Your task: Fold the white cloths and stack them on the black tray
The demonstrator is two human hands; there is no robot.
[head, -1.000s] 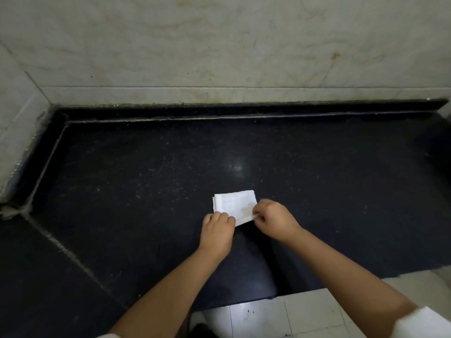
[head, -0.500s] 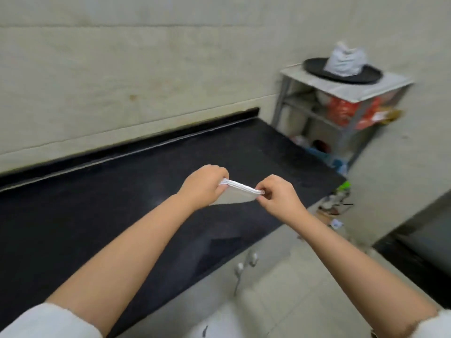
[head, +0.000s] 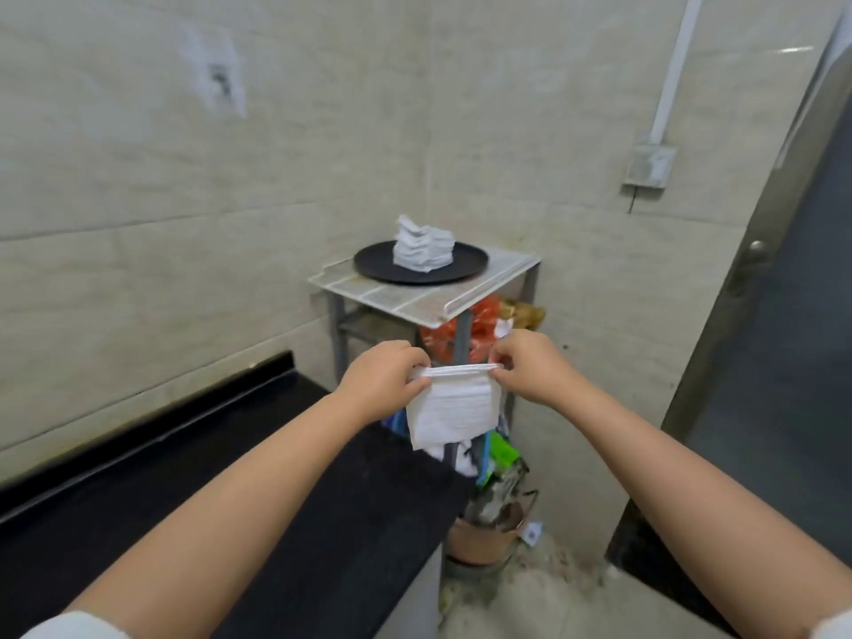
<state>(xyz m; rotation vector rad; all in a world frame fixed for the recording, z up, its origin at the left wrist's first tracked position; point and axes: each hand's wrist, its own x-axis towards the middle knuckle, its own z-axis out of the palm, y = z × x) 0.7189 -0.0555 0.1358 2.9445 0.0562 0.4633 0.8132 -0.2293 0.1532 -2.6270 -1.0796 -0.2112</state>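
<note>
A person's left hand [head: 385, 385] and right hand [head: 530, 364] each pinch a top corner of a folded white cloth [head: 454, 408], which hangs in the air between them. Ahead, well apart, a black tray [head: 465, 265] on a small stand [head: 502, 272] holds a leaning pile of folded cloths [head: 423, 246] (how neatly is hard to tell). Adding this one carelessly could topple that pile, or let its fold fall open.
</note>
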